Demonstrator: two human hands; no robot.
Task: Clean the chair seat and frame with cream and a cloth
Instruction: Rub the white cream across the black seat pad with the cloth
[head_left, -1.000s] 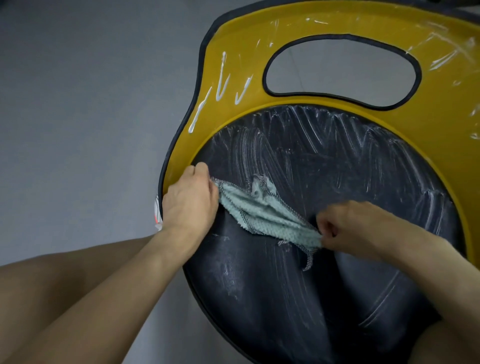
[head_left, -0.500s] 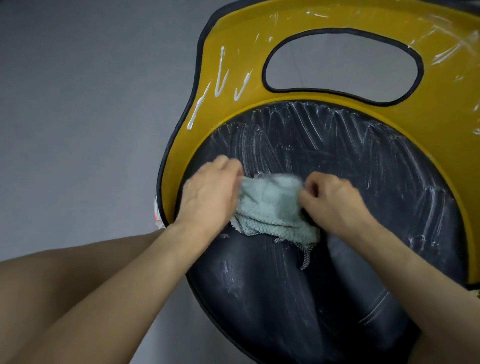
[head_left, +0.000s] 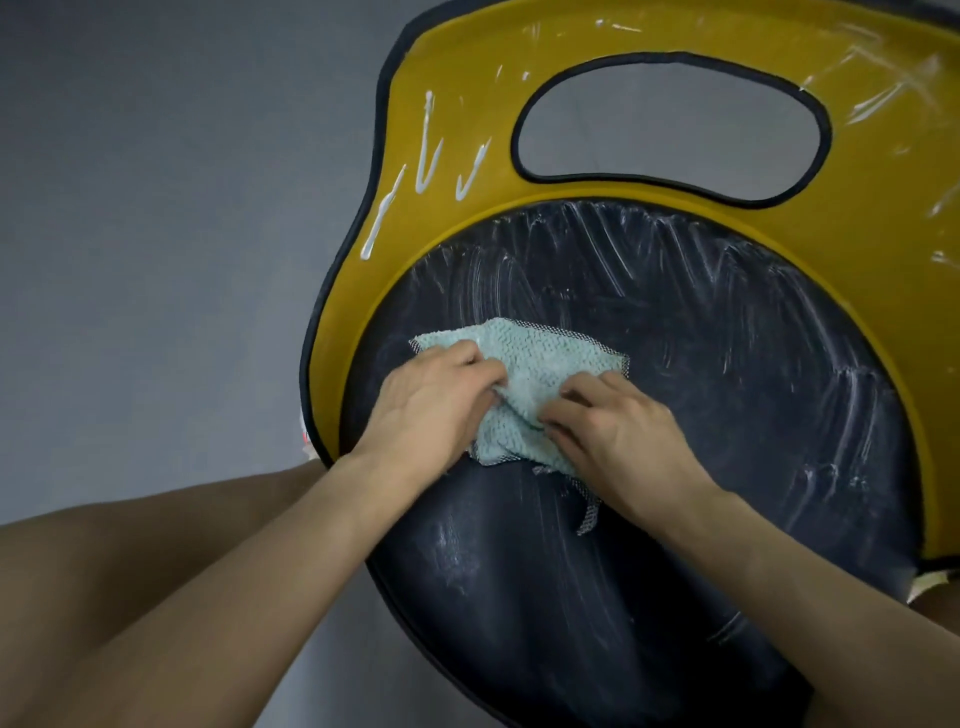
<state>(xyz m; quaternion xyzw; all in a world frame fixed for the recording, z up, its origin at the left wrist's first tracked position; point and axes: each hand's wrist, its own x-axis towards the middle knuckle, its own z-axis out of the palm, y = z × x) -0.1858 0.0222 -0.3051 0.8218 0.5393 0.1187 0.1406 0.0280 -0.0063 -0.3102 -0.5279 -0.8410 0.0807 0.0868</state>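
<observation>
Since a second ago, when I had the cloth pulled out in a long strip between my hands, I've brought them together and bunched it into a folded pad. It now lies on the left-middle of the black seat. My left hand has its fingers curled into the near-left part and my right hand is pinching a fold on the right, so both are gripping the cloth. The seat's smeared all over with cream streaks, and the yellow frame has thick cream lines on its left side, not spread yet. I reckon the refold gives me a fresh face for wiping, with the frame left to do.
</observation>
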